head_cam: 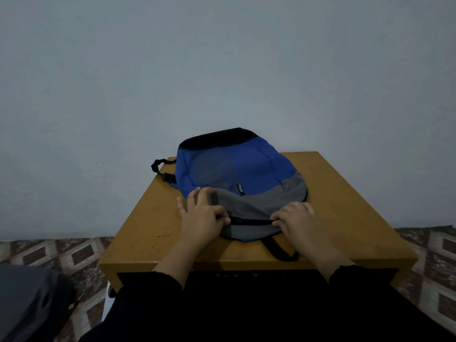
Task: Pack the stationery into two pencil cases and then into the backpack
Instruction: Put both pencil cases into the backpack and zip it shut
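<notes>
A home room: patterned floor tiles (81,255), low wooden table (153,228).

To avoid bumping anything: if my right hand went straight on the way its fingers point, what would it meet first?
Probably the left hand. The fingers of the right hand point leftward along the dark strip of the backpack, and the left thumb sits at its far end.
</notes>
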Motion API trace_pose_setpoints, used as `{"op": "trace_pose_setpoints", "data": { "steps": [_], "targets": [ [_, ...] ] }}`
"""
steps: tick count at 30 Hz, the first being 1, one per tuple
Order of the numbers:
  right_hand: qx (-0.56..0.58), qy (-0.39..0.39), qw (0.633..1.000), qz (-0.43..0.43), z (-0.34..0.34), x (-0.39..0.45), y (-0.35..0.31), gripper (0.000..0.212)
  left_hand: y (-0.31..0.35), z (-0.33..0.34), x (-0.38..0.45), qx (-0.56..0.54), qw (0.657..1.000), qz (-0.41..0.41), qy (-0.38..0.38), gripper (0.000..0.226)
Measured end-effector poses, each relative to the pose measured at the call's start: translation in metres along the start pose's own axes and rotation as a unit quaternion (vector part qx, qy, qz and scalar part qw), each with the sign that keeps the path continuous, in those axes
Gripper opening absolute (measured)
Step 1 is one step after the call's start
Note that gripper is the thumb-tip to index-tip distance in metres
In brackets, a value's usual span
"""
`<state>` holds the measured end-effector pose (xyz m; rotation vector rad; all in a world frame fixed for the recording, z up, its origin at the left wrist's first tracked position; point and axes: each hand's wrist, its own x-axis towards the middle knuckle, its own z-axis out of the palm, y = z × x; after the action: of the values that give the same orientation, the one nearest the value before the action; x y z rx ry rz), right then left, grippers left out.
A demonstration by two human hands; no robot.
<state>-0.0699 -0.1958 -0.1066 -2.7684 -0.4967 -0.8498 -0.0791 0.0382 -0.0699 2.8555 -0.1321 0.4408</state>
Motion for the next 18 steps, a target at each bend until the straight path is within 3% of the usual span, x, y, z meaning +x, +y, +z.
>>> {"op": "trace_pose_setpoints", "data": {
  "steps": [4,6,10,14,18],
  "targets": [
    [0.032,-0.039,0.996,0.069,-0.007,-0.004,0.005,0.008,-0.009,0.002,0.004,-0.018,0.999,-0.026,-0.007,0.012],
    [0.043,-0.037,0.995,0.078,-0.008,-0.006,-0.003,0.011,-0.013,0.008,0.005,-0.023,0.999,-0.025,-0.007,0.013],
    [0.074,0.02,0.996,0.045,-0.009,0.001,-0.041,0.008,-0.022,0.028,0.002,-0.098,0.995,-0.024,0.024,0.012],
    [0.042,0.015,0.999,-0.027,0.009,0.011,-0.075,0.004,-0.025,0.042,-0.003,-0.191,0.979,-0.033,0.068,0.009],
    [0.037,0.0,0.999,0.011,0.024,0.013,-0.083,0.011,-0.024,0.038,-0.005,-0.178,0.98,-0.023,0.082,0.012]
  ]
}}
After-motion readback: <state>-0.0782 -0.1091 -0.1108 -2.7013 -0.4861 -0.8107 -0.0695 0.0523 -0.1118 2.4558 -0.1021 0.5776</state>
